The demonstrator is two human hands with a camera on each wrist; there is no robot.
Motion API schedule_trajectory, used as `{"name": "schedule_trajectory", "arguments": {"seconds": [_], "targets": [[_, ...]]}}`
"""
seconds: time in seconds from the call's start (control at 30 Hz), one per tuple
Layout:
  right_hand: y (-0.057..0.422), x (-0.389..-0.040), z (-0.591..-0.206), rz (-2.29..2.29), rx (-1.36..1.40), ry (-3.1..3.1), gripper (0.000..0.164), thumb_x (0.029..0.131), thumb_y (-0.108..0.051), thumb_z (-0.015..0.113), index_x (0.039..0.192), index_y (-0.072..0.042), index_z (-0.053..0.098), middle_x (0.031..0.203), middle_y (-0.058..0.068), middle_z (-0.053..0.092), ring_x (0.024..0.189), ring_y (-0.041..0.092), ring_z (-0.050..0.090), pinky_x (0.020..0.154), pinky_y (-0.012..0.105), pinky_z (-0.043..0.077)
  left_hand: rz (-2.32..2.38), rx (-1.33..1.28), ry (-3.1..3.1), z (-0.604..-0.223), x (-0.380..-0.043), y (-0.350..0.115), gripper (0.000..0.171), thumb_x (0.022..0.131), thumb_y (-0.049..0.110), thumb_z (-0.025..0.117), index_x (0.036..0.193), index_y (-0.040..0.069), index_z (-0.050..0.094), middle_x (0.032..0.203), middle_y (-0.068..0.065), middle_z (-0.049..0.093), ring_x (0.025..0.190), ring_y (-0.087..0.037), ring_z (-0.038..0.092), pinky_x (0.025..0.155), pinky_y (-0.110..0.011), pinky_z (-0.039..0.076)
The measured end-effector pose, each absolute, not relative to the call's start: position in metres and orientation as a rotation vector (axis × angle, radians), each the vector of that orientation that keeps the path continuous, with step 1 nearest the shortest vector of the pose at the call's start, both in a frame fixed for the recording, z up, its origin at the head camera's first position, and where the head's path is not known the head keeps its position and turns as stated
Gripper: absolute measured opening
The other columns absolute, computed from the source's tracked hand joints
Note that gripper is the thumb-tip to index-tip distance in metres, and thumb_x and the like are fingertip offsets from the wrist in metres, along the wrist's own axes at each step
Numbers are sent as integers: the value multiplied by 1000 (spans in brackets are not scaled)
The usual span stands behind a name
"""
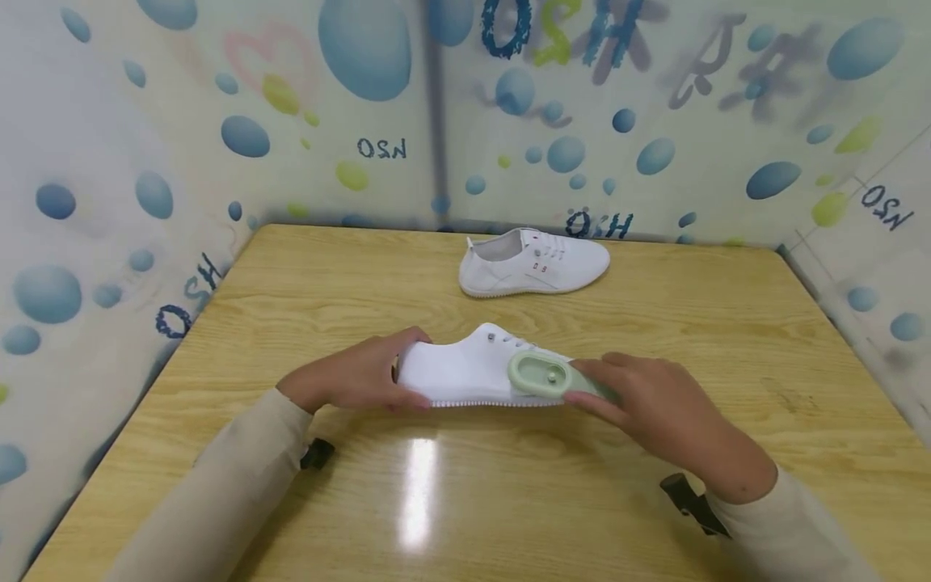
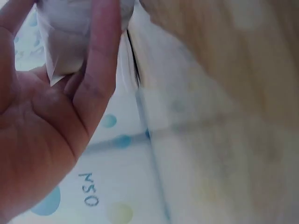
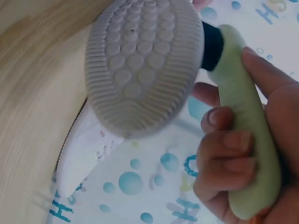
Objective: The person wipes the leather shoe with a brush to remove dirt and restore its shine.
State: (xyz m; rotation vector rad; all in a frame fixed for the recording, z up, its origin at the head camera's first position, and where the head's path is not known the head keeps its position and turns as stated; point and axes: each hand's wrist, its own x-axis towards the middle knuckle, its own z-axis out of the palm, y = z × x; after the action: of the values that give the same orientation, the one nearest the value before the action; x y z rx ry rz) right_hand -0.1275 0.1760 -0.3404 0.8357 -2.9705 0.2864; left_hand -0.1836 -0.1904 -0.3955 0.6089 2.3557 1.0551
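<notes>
A white lace-up shoe (image 1: 451, 373) is held sideways over the wooden table, its toe to the right. My left hand (image 1: 356, 376) grips it round the heel, fingers behind and thumb along the lower edge. In my right hand (image 1: 658, 404) is a pale green brush (image 1: 538, 373), its head against the side of the shoe near the toe. The right wrist view shows my fingers wrapped round the brush handle (image 3: 247, 126) and the dark bristles (image 3: 213, 45) meeting the shoe beside its knobbly sole (image 3: 145, 70).
Farther back on the table (image 1: 327, 283), near the wall, lies a second white shoe (image 1: 575, 263), also toe to the right. A wall (image 1: 465, 113) patterned with blue and green drops rises behind the table and along both sides.
</notes>
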Motion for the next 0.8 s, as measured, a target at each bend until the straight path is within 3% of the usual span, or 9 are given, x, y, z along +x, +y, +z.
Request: {"name": "schedule_trajectory", "arguments": {"seconds": [0.2, 0.37, 0.53, 0.8], "targets": [[177, -133, -347, 320, 755, -2979, 56, 99, -44, 60, 147, -17, 50, 118, 16, 71, 97, 30, 72, 76, 49, 58, 944, 630, 2574, -393, -186, -198, 72, 76, 46, 86, 132, 20, 47, 112, -2, 66, 92, -14, 64, 82, -33, 51], [177, -137, -353, 337, 737, -2960, 58, 104, -35, 54, 155, -15, 34, 122, 25, 67, 97, 38, 71, 74, 53, 57, 887, 644, 2645, -390, -186, -195, 73, 76, 45, 86, 131, 17, 47, 111, -4, 67, 90, -15, 63, 81, -33, 51], [178, -138, -354, 353, 724, -3024, 57, 107, -35, 47, 156, -11, 31, 129, 26, 64, 109, 40, 68, 83, 55, 56, 836, 634, 2665, -388, -185, -194, 73, 75, 45, 87, 131, 16, 48, 112, -4, 67, 90, -15, 63, 82, -35, 51], [174, -133, -359, 416, 835, -2994, 61, 102, -32, 58, 155, -13, 33, 125, 20, 67, 105, 33, 70, 79, 48, 58, 812, 641, 2675, -388, -184, -194, 74, 75, 45, 87, 131, 16, 48, 110, -4, 68, 89, -14, 63, 81, -34, 51]]}}
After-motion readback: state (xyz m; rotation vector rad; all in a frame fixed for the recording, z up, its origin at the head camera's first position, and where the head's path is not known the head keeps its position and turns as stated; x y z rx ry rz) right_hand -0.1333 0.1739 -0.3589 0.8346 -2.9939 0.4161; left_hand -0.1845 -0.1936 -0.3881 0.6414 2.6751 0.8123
